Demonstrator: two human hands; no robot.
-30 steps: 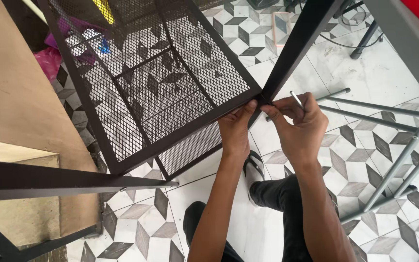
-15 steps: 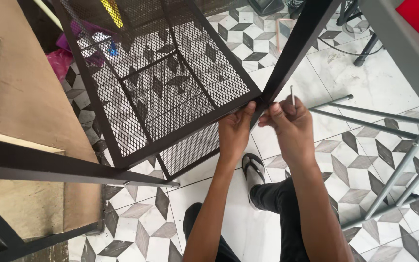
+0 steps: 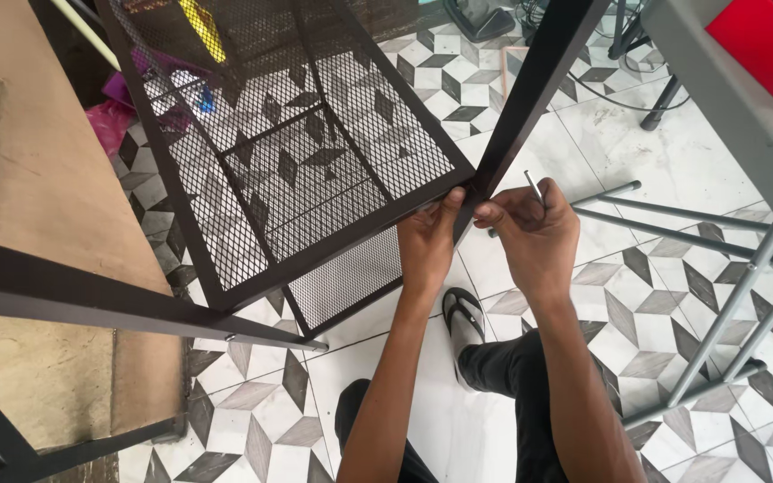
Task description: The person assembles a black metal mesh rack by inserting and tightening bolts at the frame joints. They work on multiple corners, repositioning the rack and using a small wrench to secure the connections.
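Observation:
A dark brown metal rack with a mesh shelf [image 3: 288, 152] lies tilted over the patterned tile floor. My left hand [image 3: 429, 246] pinches the shelf's near corner where it meets the dark upright post [image 3: 530, 89]. My right hand [image 3: 534, 237] is closed on a thin metal hex key [image 3: 535, 190], whose long end sticks up past my fingers, with my fingertips at the same corner joint. A second, lower mesh shelf [image 3: 346, 277] shows beneath the first.
A dark rack leg [image 3: 127, 304] crosses the left foreground. A grey tube frame [image 3: 717, 268] stands at right under a grey tabletop [image 3: 744, 98] with a red box [image 3: 762, 45]. A wooden board [image 3: 38, 179] lies left. My sandalled foot [image 3: 462, 322] rests below.
My right hand has turned the hex key at the corner joint; its long end swung from pointing up-left to upright and back again. The view shifted slightly; my left hand kept its hold.

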